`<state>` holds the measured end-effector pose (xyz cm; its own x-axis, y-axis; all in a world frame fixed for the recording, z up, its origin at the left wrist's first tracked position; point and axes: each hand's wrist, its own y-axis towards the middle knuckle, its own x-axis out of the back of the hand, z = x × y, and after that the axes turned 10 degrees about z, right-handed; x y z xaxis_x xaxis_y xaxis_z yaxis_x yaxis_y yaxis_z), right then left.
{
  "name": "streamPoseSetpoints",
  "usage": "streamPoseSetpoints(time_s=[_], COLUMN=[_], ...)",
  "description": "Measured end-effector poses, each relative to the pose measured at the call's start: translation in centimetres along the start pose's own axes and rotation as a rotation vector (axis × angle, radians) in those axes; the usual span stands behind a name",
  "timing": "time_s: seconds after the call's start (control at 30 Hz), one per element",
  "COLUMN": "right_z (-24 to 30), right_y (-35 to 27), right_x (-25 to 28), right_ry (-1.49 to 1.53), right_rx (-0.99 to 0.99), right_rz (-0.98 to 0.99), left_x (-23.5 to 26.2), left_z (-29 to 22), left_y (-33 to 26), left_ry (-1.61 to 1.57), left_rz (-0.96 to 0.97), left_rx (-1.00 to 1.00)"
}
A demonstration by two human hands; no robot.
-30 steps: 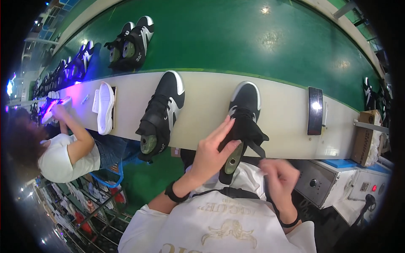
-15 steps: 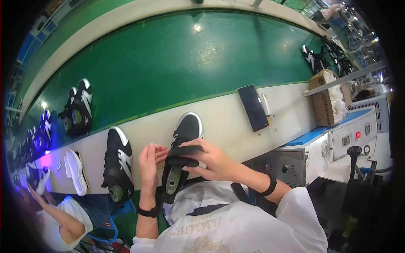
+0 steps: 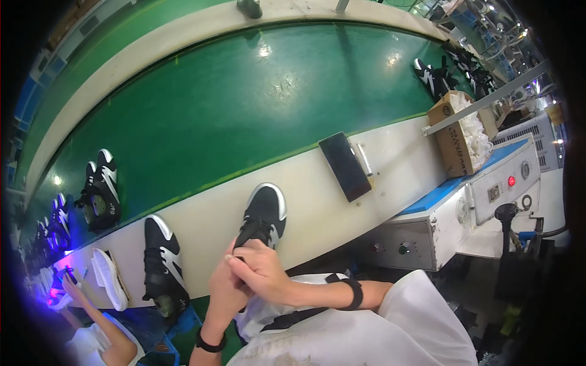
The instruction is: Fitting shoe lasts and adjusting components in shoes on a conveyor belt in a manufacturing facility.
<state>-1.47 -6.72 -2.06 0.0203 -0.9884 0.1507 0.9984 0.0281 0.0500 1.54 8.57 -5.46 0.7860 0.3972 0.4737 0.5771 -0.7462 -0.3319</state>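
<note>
Black shoe (image 3: 264,210) at bench (image 3: 213,213) edge, toe outward; right hand (image 3: 262,271) apparently pinching its strap (image 3: 249,230), left hand (image 3: 224,291) alongside, grip hidden, can't tell; best keep strap untwisted, shoe steady.

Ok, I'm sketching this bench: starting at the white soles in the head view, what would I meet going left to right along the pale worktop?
White soles → first black-and-white shoe → second black-and-white shoe → dark phone-like slab → cardboard box by the right end.
</note>
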Motion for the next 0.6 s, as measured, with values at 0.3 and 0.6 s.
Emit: streamPoseSetpoints(time_s=[0.3,0.6], right_z=[-2.2,-1.4], right_y=[0.0,2.3], right_x=[4.2,5.3], right_ry=[-0.089,-0.611], right_rx=[0.229,0.325], right_rz=[0.144,0.433], left_x=[1.3,5.2], left_z=[3.2,-1.0], left_y=[1.1,2.0], left_ry=[-0.765,0.126], left_rz=[0.134,-0.363], left_rx=[0.056,0.035])
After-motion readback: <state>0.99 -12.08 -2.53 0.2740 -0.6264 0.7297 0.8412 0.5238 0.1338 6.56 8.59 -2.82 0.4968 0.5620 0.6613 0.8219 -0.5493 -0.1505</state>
